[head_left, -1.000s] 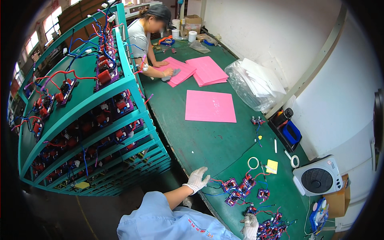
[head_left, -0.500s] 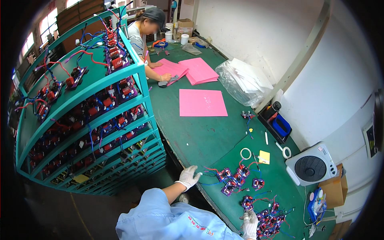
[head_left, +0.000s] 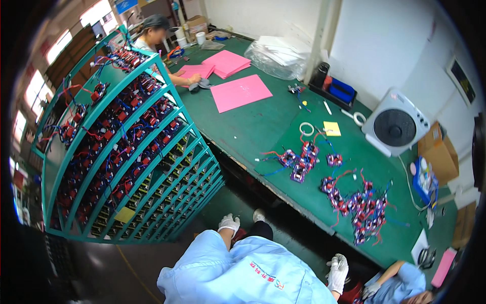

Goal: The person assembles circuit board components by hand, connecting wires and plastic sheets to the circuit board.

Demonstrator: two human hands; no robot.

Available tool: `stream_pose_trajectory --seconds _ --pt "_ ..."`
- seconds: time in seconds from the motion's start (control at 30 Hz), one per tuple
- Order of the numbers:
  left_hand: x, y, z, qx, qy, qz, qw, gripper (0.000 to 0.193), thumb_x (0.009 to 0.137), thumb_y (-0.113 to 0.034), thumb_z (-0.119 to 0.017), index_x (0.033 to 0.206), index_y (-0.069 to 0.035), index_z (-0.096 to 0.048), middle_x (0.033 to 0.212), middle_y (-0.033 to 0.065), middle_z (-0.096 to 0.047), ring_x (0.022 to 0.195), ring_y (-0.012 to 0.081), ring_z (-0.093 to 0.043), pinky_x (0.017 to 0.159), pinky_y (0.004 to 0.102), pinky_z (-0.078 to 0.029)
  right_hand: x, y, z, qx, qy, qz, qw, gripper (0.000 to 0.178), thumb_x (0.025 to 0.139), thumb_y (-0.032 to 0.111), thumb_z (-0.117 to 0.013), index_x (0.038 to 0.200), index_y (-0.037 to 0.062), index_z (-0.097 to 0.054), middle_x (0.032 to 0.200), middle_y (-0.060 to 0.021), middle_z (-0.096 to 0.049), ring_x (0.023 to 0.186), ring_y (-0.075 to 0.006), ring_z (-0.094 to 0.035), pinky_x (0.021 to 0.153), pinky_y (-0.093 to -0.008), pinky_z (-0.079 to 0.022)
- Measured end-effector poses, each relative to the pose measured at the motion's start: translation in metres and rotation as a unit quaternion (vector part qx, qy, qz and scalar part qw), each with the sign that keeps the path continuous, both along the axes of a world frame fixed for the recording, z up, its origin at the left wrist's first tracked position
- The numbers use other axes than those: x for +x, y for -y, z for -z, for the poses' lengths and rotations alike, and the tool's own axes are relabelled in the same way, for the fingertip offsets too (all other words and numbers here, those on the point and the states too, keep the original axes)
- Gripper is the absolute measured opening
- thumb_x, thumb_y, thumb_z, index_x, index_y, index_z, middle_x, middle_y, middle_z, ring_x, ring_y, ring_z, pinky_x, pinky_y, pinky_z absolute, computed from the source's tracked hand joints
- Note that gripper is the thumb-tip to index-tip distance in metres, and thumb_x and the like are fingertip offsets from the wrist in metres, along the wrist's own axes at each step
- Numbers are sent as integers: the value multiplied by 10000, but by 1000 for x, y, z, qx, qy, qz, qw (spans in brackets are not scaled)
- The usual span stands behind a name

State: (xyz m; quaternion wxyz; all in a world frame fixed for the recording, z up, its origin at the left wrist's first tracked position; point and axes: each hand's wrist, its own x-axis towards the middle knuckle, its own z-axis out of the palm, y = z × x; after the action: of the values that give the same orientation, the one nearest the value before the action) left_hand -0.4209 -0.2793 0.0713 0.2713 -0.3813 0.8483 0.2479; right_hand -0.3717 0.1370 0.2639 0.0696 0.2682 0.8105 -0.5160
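My left hand, in a white glove, hangs by my side below the table edge, fingers loosely bent and apart, holding nothing. My right hand, also gloved, is off the table near its front edge, thumb and fingers apart with nothing visible in them. Nearest to it on the green table lies a pile of purple circuit boards with red and blue wires. A smaller group of circuit boards lies farther left, and a single circuit board sits between the two.
A teal rack packed with circuit boards stands at my left. Across the table are pink sheets, a tape roll, a yellow note, and a grey fan. One person handles pink sheets; another is at lower right.
My right hand has left the circuit board pile and dropped off the table edge. My left hand has moved down from the edge. The view has shifted, bringing in a second person at lower right.
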Motion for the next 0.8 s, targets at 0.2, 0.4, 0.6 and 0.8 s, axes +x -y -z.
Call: stream_pose_trajectory --seconds 0.2,0.4,0.6,0.8 --pt "-10 -36 -7 39 -13 49 998 599 863 -435 -418 1327 -58 -410 1364 194 -396 1274 318 -369 1057 372 -303 71 -30 20 -100 17 58 993 272 900 119 -511 1124 -32 -481 946 -65 -556 662 -83 -510 572 -204 -433" --pt "-45 -82 -23 84 -138 140 977 596 874 -438 -437 1318 -41 -417 1363 179 -407 1278 283 -372 1060 339 -294 66 -39 33 -125 -23 73 989 290 898 71 -507 1154 -60 -468 1010 -88 -556 687 -92 -508 666 -222 -437" --pt "-41 -88 -18 72 -129 177 973 599 881 -445 -438 1330 -50 -391 1340 172 -433 1256 301 -393 1054 356 -302 40 -37 22 -86 29 21 996 296 885 103 -522 1153 -19 -493 983 -68 -574 704 -91 -519 659 -228 -441" --pt "-42 -48 -21 36 48 159 986 623 867 -463 -398 1352 -73 -377 1377 182 -388 1284 309 -364 1065 378 -289 15 -46 59 -70 -64 34 995 276 897 198 -521 1099 10 -520 789 -25 -555 584 -47 -484 401 -191 -345"
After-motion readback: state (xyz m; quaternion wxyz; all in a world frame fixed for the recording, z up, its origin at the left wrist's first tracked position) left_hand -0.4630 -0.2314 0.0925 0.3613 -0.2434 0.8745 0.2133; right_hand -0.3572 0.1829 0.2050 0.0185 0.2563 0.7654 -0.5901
